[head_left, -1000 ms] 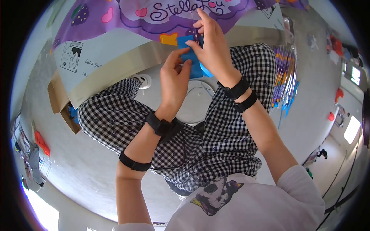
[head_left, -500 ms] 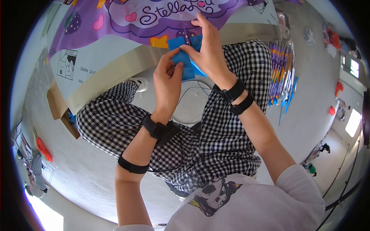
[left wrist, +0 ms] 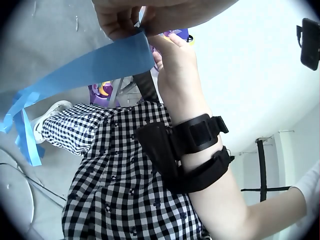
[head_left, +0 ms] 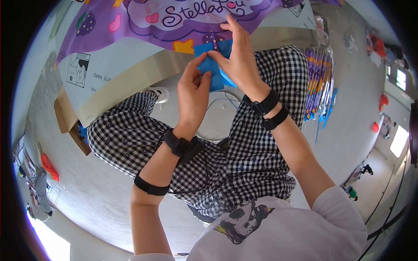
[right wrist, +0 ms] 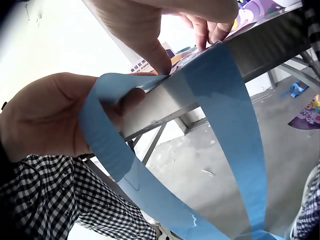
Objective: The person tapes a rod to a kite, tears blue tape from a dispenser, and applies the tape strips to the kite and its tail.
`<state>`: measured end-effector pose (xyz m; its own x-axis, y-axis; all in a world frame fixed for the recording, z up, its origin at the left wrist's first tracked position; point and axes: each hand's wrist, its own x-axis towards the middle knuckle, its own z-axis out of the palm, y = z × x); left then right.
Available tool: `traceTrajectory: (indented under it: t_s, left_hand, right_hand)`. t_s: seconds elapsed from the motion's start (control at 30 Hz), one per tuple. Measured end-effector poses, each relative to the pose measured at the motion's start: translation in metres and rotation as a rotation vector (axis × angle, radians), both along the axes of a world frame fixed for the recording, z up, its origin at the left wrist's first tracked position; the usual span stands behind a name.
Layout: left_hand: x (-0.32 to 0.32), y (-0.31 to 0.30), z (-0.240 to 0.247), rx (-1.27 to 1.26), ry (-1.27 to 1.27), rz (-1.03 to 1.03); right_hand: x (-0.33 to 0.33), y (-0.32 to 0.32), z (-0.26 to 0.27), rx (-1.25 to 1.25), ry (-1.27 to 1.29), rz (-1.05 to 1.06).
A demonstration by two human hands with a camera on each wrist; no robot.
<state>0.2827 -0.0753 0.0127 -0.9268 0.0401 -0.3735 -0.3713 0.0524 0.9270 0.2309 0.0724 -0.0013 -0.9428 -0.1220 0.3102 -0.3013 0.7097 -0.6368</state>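
Note:
My left hand (head_left: 191,98) pinches a blue ribbon (head_left: 212,78) between thumb and forefinger at the table's near edge. The ribbon's long tail hangs below the edge, wide and looped in the right wrist view. My right hand (head_left: 244,63) lies with its fingers stretched out over a purple printed sheet (head_left: 143,32) lettered "StellaLou". The right thumb (right wrist: 159,57) presses down at the table edge, close to the left fingertips. The right fingers (right wrist: 215,32) touch the sheet where a second stretch of blue ribbon (right wrist: 220,95) goes over the edge. Part of the pinch is hidden behind the fingers.
The table (head_left: 135,71) has a metal front edge and a pale printed top. Bundled purple items in clear wrap (head_left: 317,85) lie at the right. An open cardboard box (head_left: 69,115) stands on the left. A round white object (head_left: 217,117) is between the checked trouser legs.
Head view shifts slightly. My left forefinger and right thumb meet nearly tip to tip over the ribbon, a little closer than a second ago. Both hands otherwise stay in place.

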Motion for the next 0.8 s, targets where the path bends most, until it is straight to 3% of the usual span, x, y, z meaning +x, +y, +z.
traceTrajectory:
  t_s: [0.8]
  left_hand:
    - [-0.0001,0.0001,0.0023,-0.007,0.017,-0.022]
  right_hand:
    - [0.0002,0.0007,0.0000,0.013,0.017,0.006]
